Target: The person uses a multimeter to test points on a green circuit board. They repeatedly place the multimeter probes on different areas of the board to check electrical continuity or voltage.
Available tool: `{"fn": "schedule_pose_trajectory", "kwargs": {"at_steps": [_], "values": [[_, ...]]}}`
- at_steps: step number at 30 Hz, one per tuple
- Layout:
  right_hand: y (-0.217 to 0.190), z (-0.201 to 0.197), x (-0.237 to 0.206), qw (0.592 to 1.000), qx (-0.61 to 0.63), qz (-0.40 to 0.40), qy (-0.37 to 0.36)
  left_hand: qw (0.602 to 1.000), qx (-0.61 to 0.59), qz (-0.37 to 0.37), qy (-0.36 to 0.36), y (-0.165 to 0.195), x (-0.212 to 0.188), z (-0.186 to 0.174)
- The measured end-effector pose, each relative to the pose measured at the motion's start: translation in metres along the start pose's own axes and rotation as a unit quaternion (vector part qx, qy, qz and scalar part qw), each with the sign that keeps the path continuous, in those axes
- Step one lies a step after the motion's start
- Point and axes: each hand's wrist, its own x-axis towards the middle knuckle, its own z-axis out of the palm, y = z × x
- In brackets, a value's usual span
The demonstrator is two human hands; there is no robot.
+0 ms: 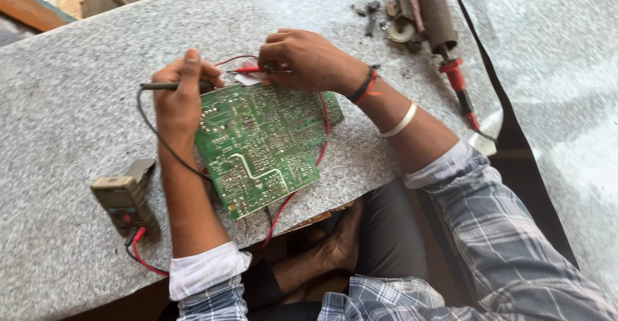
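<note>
A green circuit board [264, 147] lies solder side up on the grey speckled table [71, 89]. My left hand [179, 92] grips a black test probe [158, 86] at the board's left far corner. My right hand [302, 60] pinches a red test probe [248, 70] at the board's far edge. Black and red leads run from the probes to a grey multimeter [123, 200] lying at the left near edge, beside my left forearm. A red lead [322, 134] curves round the board's right side.
A soldering iron with a red handle [458, 83] and a dark cylinder [432, 9] lie at the far right, with small metal parts [380, 18] nearby. A black cable [489, 70] runs along the table's right edge. My legs sit beneath the table's near edge.
</note>
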Motion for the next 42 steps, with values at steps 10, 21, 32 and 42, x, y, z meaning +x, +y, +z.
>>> {"fn": "schedule_pose_trajectory", "kwargs": {"at_steps": [10, 21, 32, 42], "values": [[0.004, 0.01, 0.006, 1.0, 0.002, 0.003, -0.022, 0.999, 0.044, -0.022, 0.014, 0.017, -0.005, -0.007], [0.002, 0.024, 0.011, 0.997, -0.008, -0.07, 0.017, 0.999, 0.05, -0.015, 0.01, 0.016, -0.005, -0.016], [-0.004, 0.021, 0.018, 0.999, 0.03, -0.03, -0.021, 0.998, 0.055, -0.013, -0.001, 0.015, -0.005, -0.026], [-0.006, 0.015, 0.02, 0.999, 0.022, -0.019, -0.026, 0.998, 0.06, -0.01, 0.007, 0.016, -0.005, -0.024]]}}
